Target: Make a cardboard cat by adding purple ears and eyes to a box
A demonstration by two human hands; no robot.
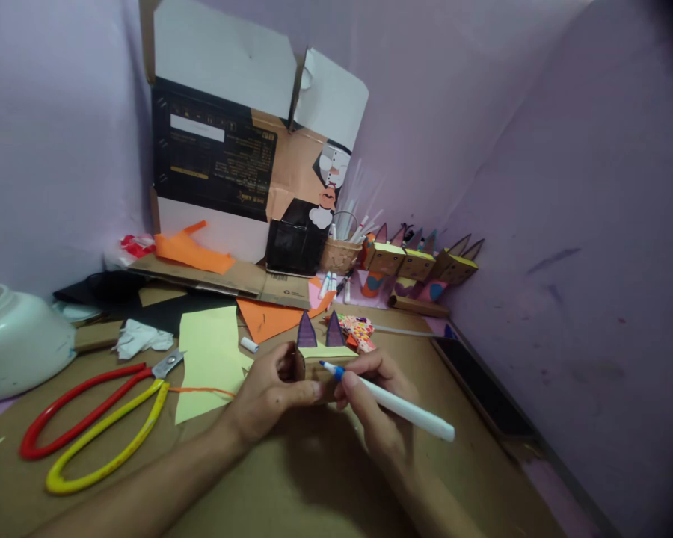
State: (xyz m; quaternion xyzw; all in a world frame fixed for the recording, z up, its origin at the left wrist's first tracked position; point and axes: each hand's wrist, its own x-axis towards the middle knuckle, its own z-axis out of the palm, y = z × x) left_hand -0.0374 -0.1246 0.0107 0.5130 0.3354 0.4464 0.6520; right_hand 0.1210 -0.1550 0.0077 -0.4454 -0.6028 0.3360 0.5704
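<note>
A small cardboard box (312, 367) with a pale yellow top and two purple pointed ears stands upright at the centre. My left hand (272, 392) grips its left side, thumb across the front. In my right hand (378, 396) is a white marker (407, 411) with a blue tip, pinched between thumb and fingers. The marker's tip is at the upper front of the box; whether it touches cannot be made out. A white cap (250, 344) lies just behind my left hand.
Red and yellow scissors (104, 418) lie at the left beside a pale yellow sheet (205, 362). A white pot (19, 344) stands far left. Behind are a folded carton (216, 157), a basket (341, 255) and several eared box figures (418, 264). A dark tablet-like object (482, 385) lies right.
</note>
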